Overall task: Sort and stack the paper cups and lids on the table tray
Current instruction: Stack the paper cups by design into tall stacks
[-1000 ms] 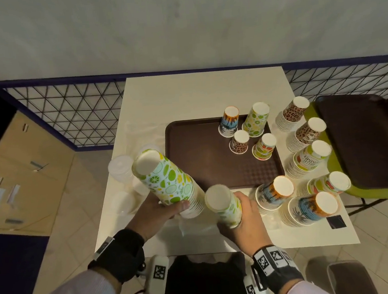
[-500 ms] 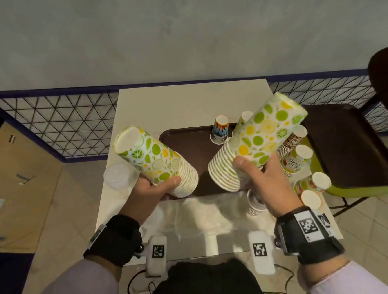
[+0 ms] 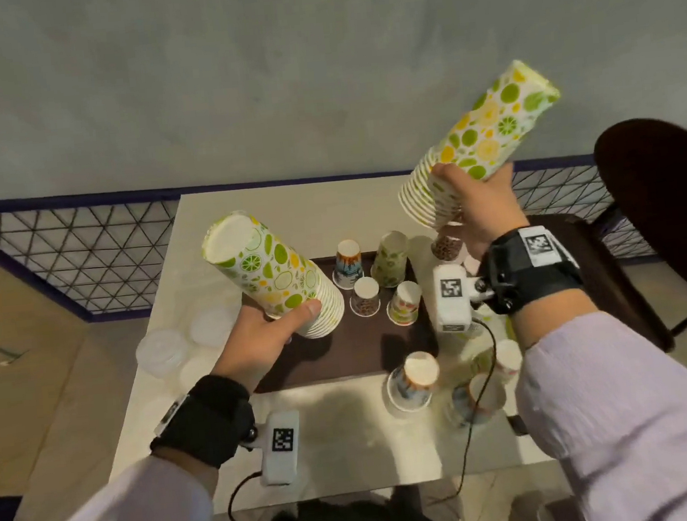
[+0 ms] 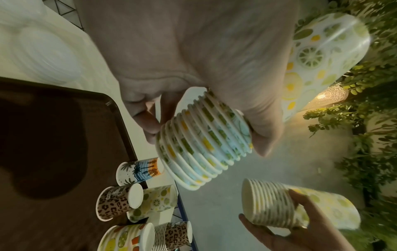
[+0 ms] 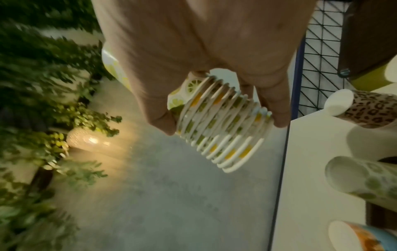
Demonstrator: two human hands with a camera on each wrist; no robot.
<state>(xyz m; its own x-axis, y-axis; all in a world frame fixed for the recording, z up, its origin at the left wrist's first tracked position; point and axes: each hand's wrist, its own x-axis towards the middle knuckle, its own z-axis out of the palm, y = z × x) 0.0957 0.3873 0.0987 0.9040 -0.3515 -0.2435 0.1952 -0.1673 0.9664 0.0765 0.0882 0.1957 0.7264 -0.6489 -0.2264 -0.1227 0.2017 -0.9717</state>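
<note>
My left hand (image 3: 265, 337) grips a stack of citrus-print paper cups (image 3: 270, 275) near its rims, tilted with its base up and to the left, above the brown tray (image 3: 366, 349). My right hand (image 3: 474, 207) holds a second citrus-print stack (image 3: 482, 152) high at the right, base pointing up and right. The left wrist view shows the left stack's rims (image 4: 204, 141) between thumb and fingers, with the other stack (image 4: 279, 208) lower right. In the right wrist view the fingers wrap the rims (image 5: 223, 129). Several single upturned cups (image 3: 365, 295) stand on the tray.
Clear plastic lids (image 3: 175, 350) lie on the table left of the tray. More cup stacks (image 3: 412, 381) stand on the table's near right. A dark chair (image 3: 669, 207) sits to the right, and a mesh railing (image 3: 67, 259) runs behind the table (image 3: 348, 434).
My right hand picked a citrus stack up from the table's near edge and raised it high and to the right. The left hand kept its stack, now a little higher.
</note>
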